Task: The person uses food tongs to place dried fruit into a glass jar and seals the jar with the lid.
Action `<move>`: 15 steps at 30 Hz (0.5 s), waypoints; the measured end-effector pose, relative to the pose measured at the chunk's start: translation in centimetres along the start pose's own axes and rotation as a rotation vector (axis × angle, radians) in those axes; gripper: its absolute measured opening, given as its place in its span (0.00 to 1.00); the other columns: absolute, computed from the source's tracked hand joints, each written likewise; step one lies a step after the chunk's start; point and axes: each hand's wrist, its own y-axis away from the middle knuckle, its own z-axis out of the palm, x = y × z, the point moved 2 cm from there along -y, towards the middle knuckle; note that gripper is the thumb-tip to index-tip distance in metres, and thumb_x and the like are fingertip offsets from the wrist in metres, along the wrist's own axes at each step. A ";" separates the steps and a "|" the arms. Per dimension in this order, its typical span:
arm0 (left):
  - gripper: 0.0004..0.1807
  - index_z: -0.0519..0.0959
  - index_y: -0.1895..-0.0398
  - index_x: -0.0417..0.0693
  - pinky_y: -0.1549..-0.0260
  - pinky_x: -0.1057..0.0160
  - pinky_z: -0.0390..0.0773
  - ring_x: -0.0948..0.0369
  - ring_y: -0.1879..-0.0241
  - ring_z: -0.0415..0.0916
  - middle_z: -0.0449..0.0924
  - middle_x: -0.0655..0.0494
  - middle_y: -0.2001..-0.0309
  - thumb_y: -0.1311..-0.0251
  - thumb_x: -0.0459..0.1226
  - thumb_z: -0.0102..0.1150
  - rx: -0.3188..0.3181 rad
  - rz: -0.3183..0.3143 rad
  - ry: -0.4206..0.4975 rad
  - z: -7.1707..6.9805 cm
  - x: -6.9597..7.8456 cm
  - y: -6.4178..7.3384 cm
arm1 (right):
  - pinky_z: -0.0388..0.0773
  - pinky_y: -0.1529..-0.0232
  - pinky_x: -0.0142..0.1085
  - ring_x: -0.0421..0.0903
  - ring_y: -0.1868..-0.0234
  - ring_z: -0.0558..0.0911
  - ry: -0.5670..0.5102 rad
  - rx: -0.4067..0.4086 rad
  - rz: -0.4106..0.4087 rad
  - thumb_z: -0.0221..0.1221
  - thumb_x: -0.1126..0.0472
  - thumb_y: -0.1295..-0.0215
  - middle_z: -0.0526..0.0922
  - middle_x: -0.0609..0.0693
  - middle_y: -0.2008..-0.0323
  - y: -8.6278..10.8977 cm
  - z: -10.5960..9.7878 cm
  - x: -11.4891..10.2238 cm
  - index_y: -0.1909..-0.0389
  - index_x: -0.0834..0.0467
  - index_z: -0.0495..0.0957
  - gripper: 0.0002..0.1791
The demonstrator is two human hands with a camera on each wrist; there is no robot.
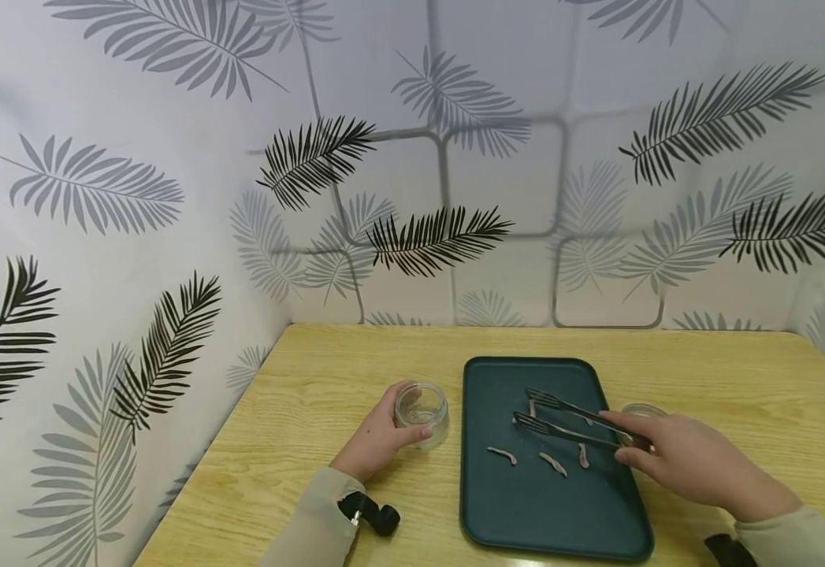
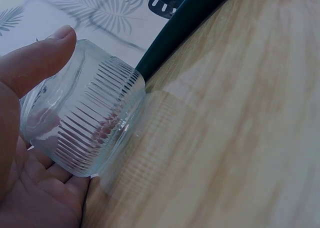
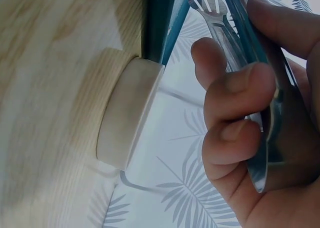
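Observation:
My left hand holds a clear glass jar by its side, thumb at the front and fingers behind, left of the tray. Ribbed glass shows on the jar in the left wrist view, its base close to the table. My right hand grips metal tongs with slotted tips, arms spread apart over the dark green tray. Several small, pale pinkish strips lie on the tray, among them a curved strip. Another strip shows between the tong tips. Fingers wrap the tongs in the right wrist view.
A low round piece like a lid lies on the table right of the tray, partly hidden behind my right hand in the head view. The wooden table meets a leaf-patterned wall covering at its back edge.

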 end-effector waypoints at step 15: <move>0.50 0.54 0.20 0.53 0.33 0.46 0.62 0.53 0.29 0.63 0.64 0.55 0.26 0.40 0.51 0.72 0.001 -0.006 -0.020 0.0 -0.1 -0.1 | 0.71 0.70 0.37 0.32 0.71 0.72 -0.040 0.018 -0.027 0.63 0.46 0.32 0.83 0.40 0.58 0.2 -1.2 -1.5 0.30 0.50 0.74 0.31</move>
